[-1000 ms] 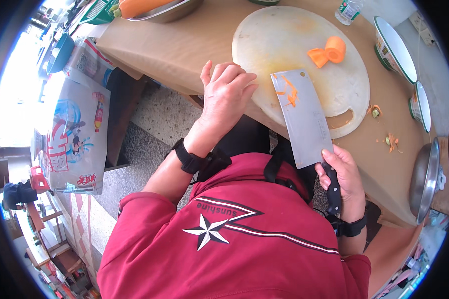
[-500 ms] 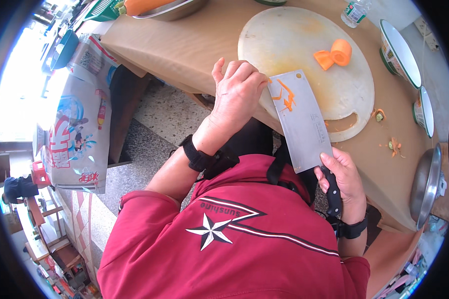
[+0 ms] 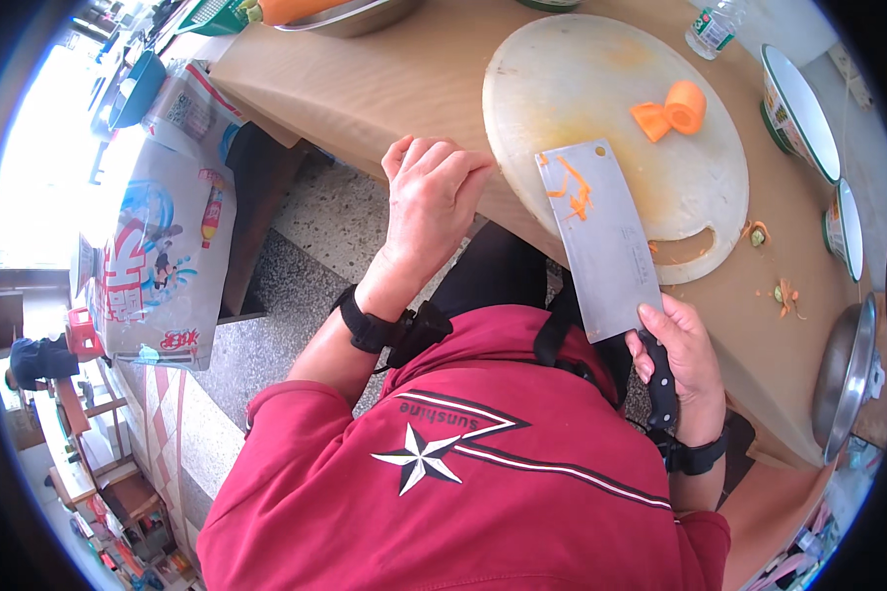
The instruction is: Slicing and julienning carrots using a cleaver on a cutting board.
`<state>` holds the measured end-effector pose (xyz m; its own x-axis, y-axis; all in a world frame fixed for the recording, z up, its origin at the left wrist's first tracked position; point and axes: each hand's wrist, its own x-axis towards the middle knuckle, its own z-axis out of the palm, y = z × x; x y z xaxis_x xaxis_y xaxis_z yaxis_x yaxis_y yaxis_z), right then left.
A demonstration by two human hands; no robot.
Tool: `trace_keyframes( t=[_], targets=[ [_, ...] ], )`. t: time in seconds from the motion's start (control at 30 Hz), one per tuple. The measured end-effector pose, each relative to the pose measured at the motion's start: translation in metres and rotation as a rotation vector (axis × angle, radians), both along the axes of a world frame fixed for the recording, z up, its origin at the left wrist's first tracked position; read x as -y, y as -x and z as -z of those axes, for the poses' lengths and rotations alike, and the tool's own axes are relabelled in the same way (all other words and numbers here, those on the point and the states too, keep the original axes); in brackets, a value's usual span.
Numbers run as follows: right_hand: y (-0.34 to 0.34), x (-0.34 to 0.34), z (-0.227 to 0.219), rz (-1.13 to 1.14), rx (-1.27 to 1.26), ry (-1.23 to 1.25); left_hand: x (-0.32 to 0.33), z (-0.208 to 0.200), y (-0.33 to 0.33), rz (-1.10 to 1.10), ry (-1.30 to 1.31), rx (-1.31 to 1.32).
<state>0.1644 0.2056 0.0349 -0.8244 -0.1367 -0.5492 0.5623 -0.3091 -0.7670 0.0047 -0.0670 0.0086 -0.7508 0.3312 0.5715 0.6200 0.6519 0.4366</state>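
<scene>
My right hand [image 3: 678, 345] grips the black handle of a cleaver [image 3: 601, 241]. Its broad steel blade lies flat side up over the near edge of a round white cutting board [image 3: 537, 69], with thin orange carrot shreds [image 3: 579, 192] stuck near the far end. To the left of the blade, apart from it, my left hand [image 3: 434, 197] is closed with its fingers curled together. Whatever those fingers may pinch is hidden. On the board's far right part sit a thick carrot piece [image 3: 686, 106] and a smaller carrot piece [image 3: 650, 122] touching it.
Carrot tops and peelings [image 3: 784, 295] lie right of the board. Along the right edge stand two bowls [image 3: 798, 108] and a metal basin [image 3: 843, 384]. A plastic bottle [image 3: 712, 30] is at the back right. At the far left, a metal bowl [image 3: 355, 18] holds a whole carrot [image 3: 291, 10].
My left hand has drawn away from the blade's corner, toward the left and slightly nearer to me. The cleaver stays almost in place in my right hand; the view has shifted slightly.
</scene>
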Motion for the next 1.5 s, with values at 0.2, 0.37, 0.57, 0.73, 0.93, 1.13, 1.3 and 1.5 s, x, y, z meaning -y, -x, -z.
trace_keyframes(
  t=[0.2,0.37,0.57,0.73,0.93,1.13,1.3,1.5],
  targets=[
    [0.002,0.0,-0.003,0.001,-0.004,0.012,-0.005,0.006,-0.005,0.005,0.012,-0.008],
    [0.002,0.004,-0.008,0.065,0.034,0.077,-0.016,0.003,0.002,0.012,-0.054,-0.066],
    [0.016,-0.014,-0.033,0.164,-0.081,-0.016,-0.029,-0.004,0.006,0.114,-0.056,-0.062],
    [0.06,-0.035,-0.077,0.227,-0.264,-0.232,-0.036,-0.007,0.018,0.146,-0.051,-0.067],
    [0.139,-0.035,-0.117,0.143,-0.443,-0.446,-0.035,-0.057,0.064,0.175,0.065,-0.204],
    [0.206,-0.017,-0.114,0.145,-0.504,-0.503,-0.072,-0.101,0.119,0.399,0.182,-0.188],
    [0.226,-0.013,-0.106,0.105,-0.502,-0.53,-0.109,-0.099,0.154,0.587,0.228,0.019],
    [0.233,-0.016,-0.106,0.111,-0.486,-0.447,-0.129,-0.097,0.182,0.602,0.229,0.096]
  ],
)
